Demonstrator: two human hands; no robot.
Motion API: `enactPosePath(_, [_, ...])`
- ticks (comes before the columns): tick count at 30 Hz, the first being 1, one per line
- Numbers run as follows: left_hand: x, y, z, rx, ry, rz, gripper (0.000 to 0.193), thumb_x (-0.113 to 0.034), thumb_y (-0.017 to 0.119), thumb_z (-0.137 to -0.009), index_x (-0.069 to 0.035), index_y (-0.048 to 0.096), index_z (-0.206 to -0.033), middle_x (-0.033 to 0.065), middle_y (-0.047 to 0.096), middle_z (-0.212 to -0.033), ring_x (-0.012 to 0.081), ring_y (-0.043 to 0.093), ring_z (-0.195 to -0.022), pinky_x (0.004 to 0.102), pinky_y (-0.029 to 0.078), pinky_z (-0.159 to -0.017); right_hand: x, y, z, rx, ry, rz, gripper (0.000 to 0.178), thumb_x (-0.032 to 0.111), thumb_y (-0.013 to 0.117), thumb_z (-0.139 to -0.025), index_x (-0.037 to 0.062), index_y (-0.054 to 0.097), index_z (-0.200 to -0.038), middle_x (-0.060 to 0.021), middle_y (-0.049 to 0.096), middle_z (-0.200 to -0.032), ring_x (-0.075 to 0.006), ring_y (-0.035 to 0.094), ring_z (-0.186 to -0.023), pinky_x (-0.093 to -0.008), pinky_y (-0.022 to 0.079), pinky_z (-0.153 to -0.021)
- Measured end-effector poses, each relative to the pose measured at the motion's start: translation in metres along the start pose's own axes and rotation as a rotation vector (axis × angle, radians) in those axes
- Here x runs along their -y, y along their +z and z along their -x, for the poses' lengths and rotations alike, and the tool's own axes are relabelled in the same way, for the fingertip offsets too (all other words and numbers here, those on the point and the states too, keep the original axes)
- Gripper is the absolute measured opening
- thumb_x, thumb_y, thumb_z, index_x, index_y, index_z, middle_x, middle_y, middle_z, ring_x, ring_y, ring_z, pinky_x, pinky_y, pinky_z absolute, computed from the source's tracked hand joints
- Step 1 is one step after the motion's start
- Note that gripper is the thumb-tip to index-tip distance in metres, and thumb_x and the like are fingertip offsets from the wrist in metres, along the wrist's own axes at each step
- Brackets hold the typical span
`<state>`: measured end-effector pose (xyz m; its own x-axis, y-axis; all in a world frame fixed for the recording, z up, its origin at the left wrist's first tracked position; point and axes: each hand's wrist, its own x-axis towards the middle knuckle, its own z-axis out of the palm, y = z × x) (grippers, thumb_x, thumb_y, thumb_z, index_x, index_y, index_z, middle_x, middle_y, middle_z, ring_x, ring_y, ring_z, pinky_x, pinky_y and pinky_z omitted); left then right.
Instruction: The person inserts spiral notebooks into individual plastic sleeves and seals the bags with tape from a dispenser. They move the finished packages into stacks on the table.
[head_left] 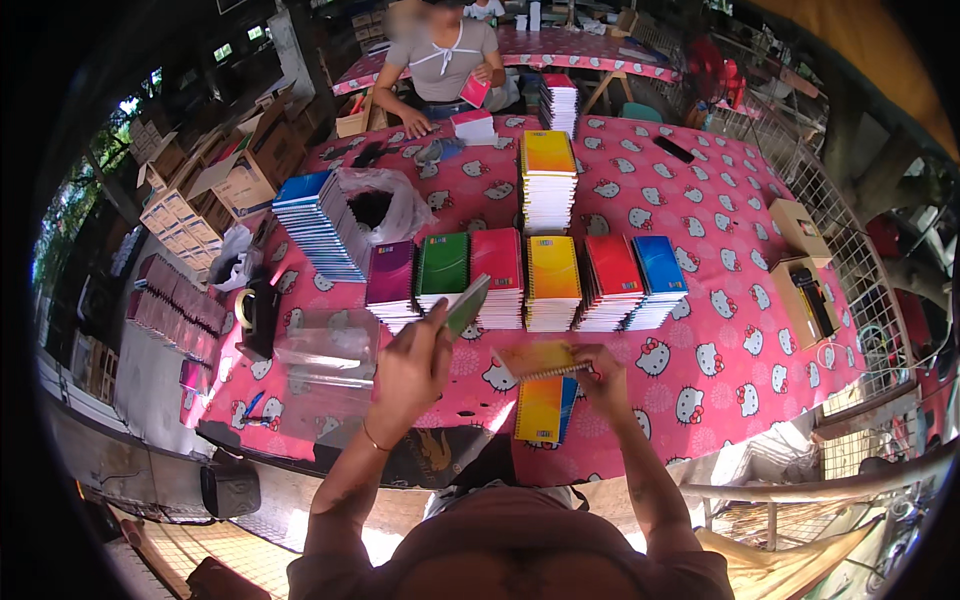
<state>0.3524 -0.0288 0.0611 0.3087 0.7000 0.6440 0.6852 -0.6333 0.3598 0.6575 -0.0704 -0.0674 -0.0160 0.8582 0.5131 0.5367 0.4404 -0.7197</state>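
My left hand grips a green spiral notebook, tilted up in front of the stacks. In my right hand is a yellow-orange spiral notebook, slightly blurred, held by its wire-bound edge. Below it on the table, a yellow notebook overlaps a blue notebook. Beyond my hands runs a row of notebook stacks: purple, green, pink, yellow, red and blue.
A taller yellow stack rises behind the row; a tall blue stack leans at left beside a plastic bag. Clear plastic sleeves and a tape dispenser lie left. Across the table, a person holds a pink notebook.
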Motion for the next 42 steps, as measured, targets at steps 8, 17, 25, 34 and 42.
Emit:
enactPosePath(8, [-0.073,0.111,0.111,0.770,0.069,0.152,0.060,-0.034,0.064,-0.094,-0.008,0.044,-0.144,0.0187,0.060,-0.111,0.0365,0.062,-0.101,0.0471,0.054,-0.081,-0.042,0.012,0.031,0.178,0.364,0.156,0.038,-0.006,0.061,-0.074,0.0077,0.065,-0.110,-0.0134,0.063,-0.125,-0.0355,0.058,-0.121,-0.0488,0.045,-0.100])
enactPosePath(17, [0.064,0.096,-0.031,0.107,0.285,-0.237,0.032,-0.005,0.060,-0.089,-0.003,0.063,-0.121,0.0135,0.068,-0.119,0.0328,0.063,-0.111,0.0511,0.036,-0.113,-0.006,-0.044,-0.079,-0.176,-0.087,0.736,0.043,0.002,0.069,-0.079,0.0080,0.065,-0.121,-0.0110,0.061,-0.112,-0.0322,0.060,-0.100,-0.0455,0.047,-0.088])
enactPosePath(25, [-0.035,0.042,0.064,-0.128,0.268,0.219,0.026,0.004,0.063,-0.087,-0.002,0.067,-0.112,0.0146,0.067,-0.110,0.0315,0.066,-0.097,0.0382,0.056,-0.080,-0.026,0.002,0.050,0.095,-0.068,0.038,0.027,-0.013,0.054,-0.082,0.0039,0.066,-0.100,-0.0125,0.068,-0.105,-0.0299,0.066,-0.107,-0.0353,0.052,-0.086])
enactPosePath(34, [0.026,0.091,0.034,0.040,0.123,-0.016,0.057,-0.001,0.064,-0.078,-0.003,0.055,-0.134,0.0185,0.051,-0.139,0.0376,0.053,-0.125,0.0540,0.038,-0.109,0.043,0.038,-0.056,-0.148,-0.153,0.294,0.032,-0.001,0.063,-0.079,0.0090,0.067,-0.109,-0.0062,0.065,-0.122,-0.0267,0.058,-0.120,-0.0484,0.040,-0.104])
enactPosePath(42, [0.033,0.006,-0.041,0.038,-0.175,-0.137,0.033,-0.003,0.060,-0.092,-0.005,0.063,-0.125,0.0122,0.069,-0.080,0.0253,0.068,-0.077,0.0424,0.051,-0.070,0.024,0.063,-0.113,0.095,-0.507,0.538,0.036,0.016,0.063,-0.081,0.0155,0.066,-0.116,-0.0007,0.062,-0.112,-0.0221,0.059,-0.104,-0.0384,0.044,-0.089])
